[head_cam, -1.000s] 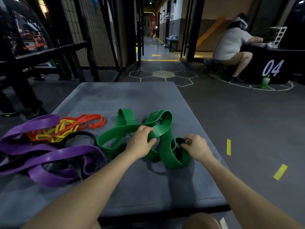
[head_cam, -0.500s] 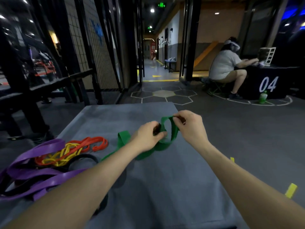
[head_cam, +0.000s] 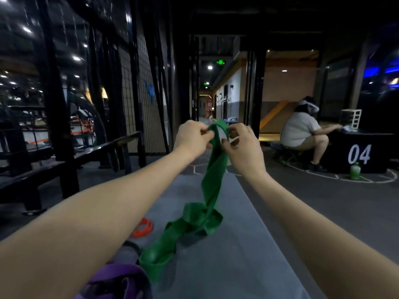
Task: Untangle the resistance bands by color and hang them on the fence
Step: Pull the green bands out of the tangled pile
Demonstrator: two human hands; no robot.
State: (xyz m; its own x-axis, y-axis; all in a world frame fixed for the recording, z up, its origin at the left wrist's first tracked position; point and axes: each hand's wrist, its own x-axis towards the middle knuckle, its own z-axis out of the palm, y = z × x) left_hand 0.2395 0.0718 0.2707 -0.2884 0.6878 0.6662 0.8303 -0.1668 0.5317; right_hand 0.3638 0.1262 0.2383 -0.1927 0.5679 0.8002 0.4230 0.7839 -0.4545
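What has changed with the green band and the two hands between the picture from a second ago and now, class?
Both hands, the left hand and right hand, have lifted the green band up off the grey mat, keeping their grip on its top loop. Its lower coils now trail down to the mat. The orange band and purple band stayed lying on the mat.

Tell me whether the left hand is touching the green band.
Touching. The head view shows the left hand pinching the top loop of the green band, thumb and fingers closed on it.
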